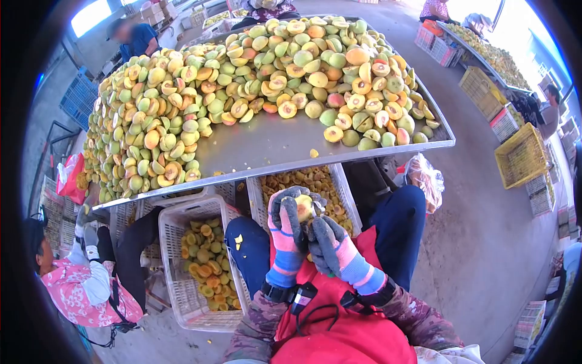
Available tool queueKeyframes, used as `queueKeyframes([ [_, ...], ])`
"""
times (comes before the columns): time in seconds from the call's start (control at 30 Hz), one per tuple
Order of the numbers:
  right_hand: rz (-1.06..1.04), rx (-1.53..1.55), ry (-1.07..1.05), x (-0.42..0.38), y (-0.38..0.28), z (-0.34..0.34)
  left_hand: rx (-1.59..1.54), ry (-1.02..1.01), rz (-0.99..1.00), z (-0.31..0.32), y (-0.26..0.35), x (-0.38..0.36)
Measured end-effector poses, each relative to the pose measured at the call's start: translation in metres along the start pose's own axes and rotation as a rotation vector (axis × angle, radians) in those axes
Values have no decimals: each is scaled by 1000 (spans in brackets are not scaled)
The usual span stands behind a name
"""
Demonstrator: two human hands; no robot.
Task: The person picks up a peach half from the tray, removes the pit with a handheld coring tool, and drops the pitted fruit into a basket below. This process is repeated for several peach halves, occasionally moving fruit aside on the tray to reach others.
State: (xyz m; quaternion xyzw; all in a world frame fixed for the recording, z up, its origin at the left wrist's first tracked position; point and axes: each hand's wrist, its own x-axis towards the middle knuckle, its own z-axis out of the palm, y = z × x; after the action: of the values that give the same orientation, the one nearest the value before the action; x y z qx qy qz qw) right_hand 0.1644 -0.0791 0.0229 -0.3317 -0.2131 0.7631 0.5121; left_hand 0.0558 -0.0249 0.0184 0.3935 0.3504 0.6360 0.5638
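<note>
My left hand (287,223), in a grey-coated glove with a pink and blue cuff, is closed around a stone-fruit half (305,208), its pale cut flesh showing. Close against it, my right hand (330,246) in a matching glove has its fingers curled together. Something small and dark pokes out by the fruit at its fingertips, too hidden to name. Both hands are above my lap, over a white crate (347,197) of orange-yellow fruit pieces. Ahead, a metal table (260,145) bears a large heap of halved green-yellow stone fruit (242,73).
Left of my knee stands another white crate (200,320) with fruit halves. A person in a pink patterned top (91,291) sits at the left. A plastic bag (424,179) is beside my right knee. Yellow crates (521,159) and another fruit-covered table (491,57) are at the right.
</note>
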Motion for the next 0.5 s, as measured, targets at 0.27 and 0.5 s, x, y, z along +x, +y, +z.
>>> queueKeyframes([
  [0.27,-1022,-1991,-2,-7,14,1,100,-80,253,-12,-3,-11],
  [0.5,-149,-943,-167,2,11,15,145,-55,225,-24,6,-16],
])
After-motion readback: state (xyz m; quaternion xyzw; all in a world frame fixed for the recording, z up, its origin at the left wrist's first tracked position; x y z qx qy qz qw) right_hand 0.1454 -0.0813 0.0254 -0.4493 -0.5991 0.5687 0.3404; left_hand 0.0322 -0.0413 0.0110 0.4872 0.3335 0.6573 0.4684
